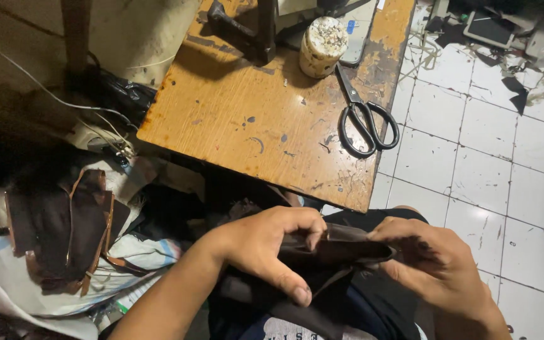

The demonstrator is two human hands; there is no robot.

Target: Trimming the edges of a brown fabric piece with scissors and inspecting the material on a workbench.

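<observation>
I am holding a dark leather piece (pixel 341 249) over my lap, just below the near edge of the bench (pixel 234 119). My left hand (pixel 266 245) is gripping it, fingers curled over its top edge and thumb pressing underneath; my right hand (pixel 432 261) is pinching its other end closed. To do this well, I judge I should be keeping the edges aligned and the fold taut between both hands. Black scissors (pixel 366 119) are lying near the bench's right edge, beside a pale jar (pixel 322 45). More leather pieces (pixel 64 226) are piling to my left.
</observation>
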